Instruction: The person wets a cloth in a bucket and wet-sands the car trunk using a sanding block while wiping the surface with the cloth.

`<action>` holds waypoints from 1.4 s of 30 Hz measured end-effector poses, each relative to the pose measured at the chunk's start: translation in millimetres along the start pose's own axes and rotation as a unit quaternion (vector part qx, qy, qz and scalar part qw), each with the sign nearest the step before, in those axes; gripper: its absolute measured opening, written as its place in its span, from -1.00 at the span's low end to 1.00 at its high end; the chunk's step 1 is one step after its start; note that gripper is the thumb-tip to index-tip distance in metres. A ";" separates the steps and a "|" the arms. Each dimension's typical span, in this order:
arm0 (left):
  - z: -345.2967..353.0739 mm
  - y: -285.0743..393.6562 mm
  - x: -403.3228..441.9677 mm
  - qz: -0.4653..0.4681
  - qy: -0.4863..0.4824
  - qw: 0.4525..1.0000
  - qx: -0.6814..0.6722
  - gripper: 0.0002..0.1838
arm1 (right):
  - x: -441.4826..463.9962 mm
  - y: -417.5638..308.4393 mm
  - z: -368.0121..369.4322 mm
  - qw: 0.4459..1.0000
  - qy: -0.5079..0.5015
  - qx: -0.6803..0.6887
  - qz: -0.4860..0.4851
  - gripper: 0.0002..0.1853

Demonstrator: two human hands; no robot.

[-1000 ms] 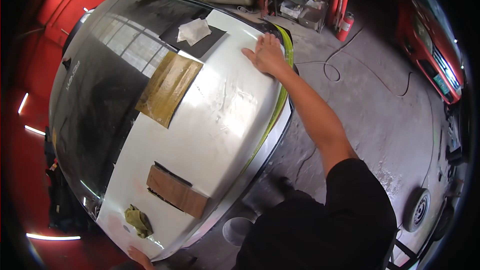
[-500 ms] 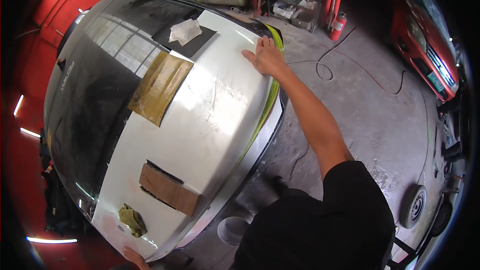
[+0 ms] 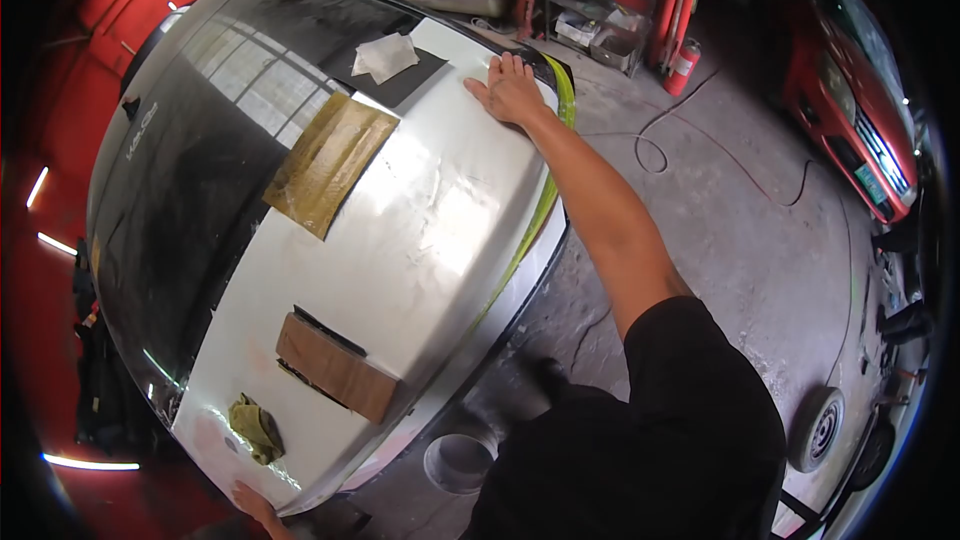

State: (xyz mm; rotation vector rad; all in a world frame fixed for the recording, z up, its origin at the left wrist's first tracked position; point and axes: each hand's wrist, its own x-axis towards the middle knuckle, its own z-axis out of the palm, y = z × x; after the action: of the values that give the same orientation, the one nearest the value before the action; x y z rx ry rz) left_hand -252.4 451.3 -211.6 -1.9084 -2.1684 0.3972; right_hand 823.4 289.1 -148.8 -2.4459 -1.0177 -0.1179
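Observation:
My right hand (image 3: pixel 508 90) lies flat with fingers spread on the white car panel (image 3: pixel 370 270), near its far right corner by a yellow-green tape strip (image 3: pixel 535 225). At the panel's near left edge rests my left hand (image 3: pixel 254 503), partly visible, its fingers extended and holding nothing. Close to it is a crumpled olive cloth (image 3: pixel 255 429). A brown block (image 3: pixel 338 368) sits on the panel's lower part. Higher up lie a yellowish sheet (image 3: pixel 332 165) and a black sheet (image 3: pixel 415 82) with a crumpled white paper (image 3: pixel 385 58) on it.
The dark rear window (image 3: pixel 190 160) adjoins the panel. A bucket (image 3: pixel 460 463) stands on the floor near my body. A hose (image 3: pixel 650 155) crosses the floor. Farther right are a fire extinguisher (image 3: pixel 683 67), a red car (image 3: pixel 850 90) and a wheel (image 3: pixel 818 430).
My right hand has slid a little inward over the panel, away from the taped edge. The view has shifted slightly. My left hand remains at the near edge.

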 end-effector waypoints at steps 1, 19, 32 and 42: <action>2.5 -2.2 2.4 0.015 0.011 1.000 0.005 -0.40 | -4.5 2.1 -1.3 1.000 -0.003 -0.001 0.011 0.05; -43.2 65.2 22.4 -0.112 0.141 0.951 -0.251 -0.04 | -127.3 -40.5 26.3 0.967 0.040 -0.129 -0.215 -0.33; -70.2 59.6 -20.8 -0.285 0.051 0.875 -0.388 0.18 | -87.8 6.3 44.5 0.945 0.024 -0.086 -0.316 -0.37; -70.2 61.3 -47.0 -0.258 0.023 0.906 -0.334 0.08 | -107.6 -15.3 31.8 0.961 0.020 -0.064 -0.270 -0.42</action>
State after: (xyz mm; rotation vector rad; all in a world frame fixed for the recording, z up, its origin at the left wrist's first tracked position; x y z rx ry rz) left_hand -165.2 415.6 -166.5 -1.4392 -2.8828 -0.5508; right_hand 732.2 243.7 -198.3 -2.1964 -1.6801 -0.4207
